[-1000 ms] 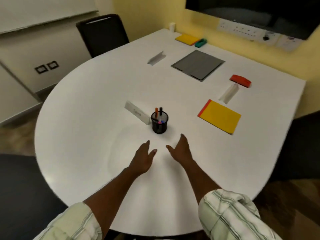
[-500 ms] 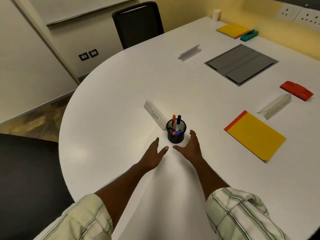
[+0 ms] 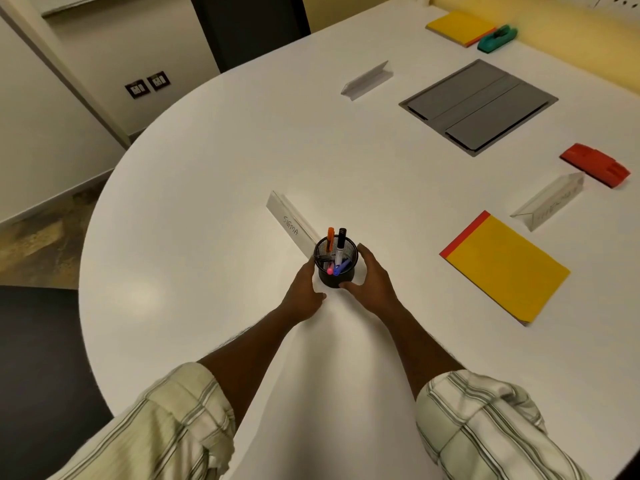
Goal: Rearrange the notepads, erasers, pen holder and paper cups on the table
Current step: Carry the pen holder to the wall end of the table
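Observation:
A black mesh pen holder (image 3: pixel 335 262) with several markers stands on the white table (image 3: pixel 214 161). My left hand (image 3: pixel 304 292) touches its left side and my right hand (image 3: pixel 373 281) curls round its right side, thumb at the front. A yellow notepad (image 3: pixel 505 268) with a red edge lies to the right. A second yellow notepad (image 3: pixel 460 26) lies far back, beside a green eraser (image 3: pixel 497 37). A red eraser (image 3: pixel 596 164) lies at the right edge. No paper cup is clearly in view.
A name card reading SIGMA (image 3: pixel 291 224) stands just behind the holder. Two more name cards (image 3: pixel 367 79) (image 3: pixel 550 201) stand further back and right. A grey cable hatch (image 3: pixel 478 104) sits in the tabletop. A dark chair (image 3: pixel 249 26) is behind the table.
Both hands moved forward from the bare table to the pen holder and closed on its two sides. The camera came closer and tilted down.

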A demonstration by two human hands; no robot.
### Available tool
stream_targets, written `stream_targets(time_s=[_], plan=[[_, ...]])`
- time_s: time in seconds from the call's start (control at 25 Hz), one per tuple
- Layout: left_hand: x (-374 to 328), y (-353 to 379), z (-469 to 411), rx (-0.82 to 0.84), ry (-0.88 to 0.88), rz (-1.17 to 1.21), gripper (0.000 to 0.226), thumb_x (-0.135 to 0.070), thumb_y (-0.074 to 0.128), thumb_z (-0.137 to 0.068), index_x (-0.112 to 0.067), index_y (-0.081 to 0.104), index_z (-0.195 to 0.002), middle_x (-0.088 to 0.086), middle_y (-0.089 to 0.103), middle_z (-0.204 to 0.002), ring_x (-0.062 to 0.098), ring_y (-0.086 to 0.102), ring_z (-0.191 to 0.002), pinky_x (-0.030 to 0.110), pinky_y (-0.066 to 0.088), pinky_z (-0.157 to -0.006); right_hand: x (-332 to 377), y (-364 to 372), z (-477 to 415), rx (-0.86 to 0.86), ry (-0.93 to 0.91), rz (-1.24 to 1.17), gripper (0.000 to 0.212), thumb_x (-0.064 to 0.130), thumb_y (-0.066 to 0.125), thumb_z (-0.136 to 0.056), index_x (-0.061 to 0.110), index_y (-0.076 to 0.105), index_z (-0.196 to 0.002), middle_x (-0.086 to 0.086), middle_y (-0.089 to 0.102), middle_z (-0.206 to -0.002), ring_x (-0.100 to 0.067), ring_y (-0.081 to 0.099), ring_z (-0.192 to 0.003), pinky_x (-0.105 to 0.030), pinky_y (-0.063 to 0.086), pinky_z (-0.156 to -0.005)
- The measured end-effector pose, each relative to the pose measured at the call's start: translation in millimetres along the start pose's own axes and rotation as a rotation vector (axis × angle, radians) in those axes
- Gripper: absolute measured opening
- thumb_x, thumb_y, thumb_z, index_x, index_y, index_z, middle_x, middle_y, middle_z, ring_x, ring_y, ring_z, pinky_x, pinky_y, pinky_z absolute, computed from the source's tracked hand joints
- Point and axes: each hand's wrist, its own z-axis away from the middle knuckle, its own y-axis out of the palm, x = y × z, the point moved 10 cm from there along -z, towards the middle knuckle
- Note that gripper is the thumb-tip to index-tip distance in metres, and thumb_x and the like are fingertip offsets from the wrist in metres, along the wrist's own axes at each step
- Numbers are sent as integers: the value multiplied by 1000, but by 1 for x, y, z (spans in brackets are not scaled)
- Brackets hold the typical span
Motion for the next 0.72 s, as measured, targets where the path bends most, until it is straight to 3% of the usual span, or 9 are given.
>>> stream_targets(time_s=[0.04, 0.12, 0.28, 0.52, 0.72], plan=[[4, 2, -3, 3, -7, 3, 86, 8, 63, -78, -28, 20, -143, -4, 39, -140, 4, 31, -122, 15, 23, -101, 5, 0, 0, 2, -26, -34, 78, 34, 78, -70, 48, 36, -134, 37, 47, -131, 14, 45, -120, -4, 33, -96], [12, 6, -7, 10, -30, 18, 86, 6, 62, -80, -28, 18, -146, -3, 38, -143, 12, 35, -129, 22, 28, -104, 9, 3, 0, 3, -22, -85, 70, 37, 75, -68, 61, 38, -122, 47, 51, -113, 21, 50, -107, -1, 38, -86], [20, 7, -8, 9, -51, 33, 84, 5, 62, -81, -19, 18, -149, 4, 33, -151, 22, 32, -138, 24, 26, -106, 17, 5, 4, -45, -24, -174, 59, 48, 73, -65, 60, 44, -115, 45, 54, -110, 21, 52, -103, 2, 39, -79], [20, 1, 21, -29, -3, 38, 83, 3, 64, -80, -18, 23, -148, 3, 37, -149, 13, 34, -133, 21, 26, -105, 26, 12, 31, -63, -16, -168, 57, 45, 79, -64, 59, 47, -110, 46, 56, -105, 22, 53, -99, 4, 39, -74], [21, 1, 71, -73, 37, 47, 81, 1, 66, -79, -24, 25, -145, -9, 39, -140, 4, 34, -127, 9, 24, -100, 33, 22, 67, -76, -9, -126, 65, 48, 86, -54, 63, 47, -104, 39, 60, -102, 11, 60, -96, -13, 49, -83]])
